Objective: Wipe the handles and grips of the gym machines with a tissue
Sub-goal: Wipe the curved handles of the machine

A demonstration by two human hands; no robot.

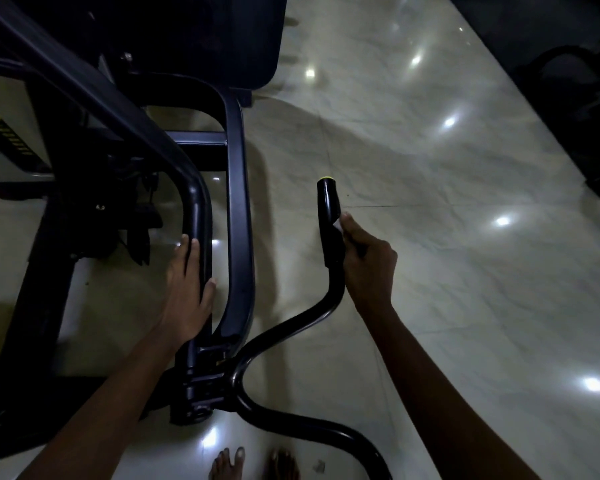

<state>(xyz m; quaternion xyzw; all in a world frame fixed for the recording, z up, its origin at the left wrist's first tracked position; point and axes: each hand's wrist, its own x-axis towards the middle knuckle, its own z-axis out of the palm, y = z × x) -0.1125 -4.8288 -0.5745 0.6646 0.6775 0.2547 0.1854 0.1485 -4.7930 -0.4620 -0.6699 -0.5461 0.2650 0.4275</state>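
The gym machine's frame (pixel 101 140) fills the far left, its curved bar (pixel 198 216) running near to far. The left hand (pixel 187 292) rests flat against that bar. To the right, well apart, the handle grip (pixel 330 220) rises from a bent tube (pixel 291 323) that joins the frame near the middle. The right hand (pixel 369 261) lies on the grip's right side, a tissue (pixel 337 225) between thumb and grip. Bare toes (pixel 250 462) stand nearest, on the floor (pixel 465 237).

The machine frame (pixel 238 202) is smooth, semi-gloss black metal, the grip (pixel 330 220) matt rubbery black, the floor (pixel 430 237) glossy marbled stone.
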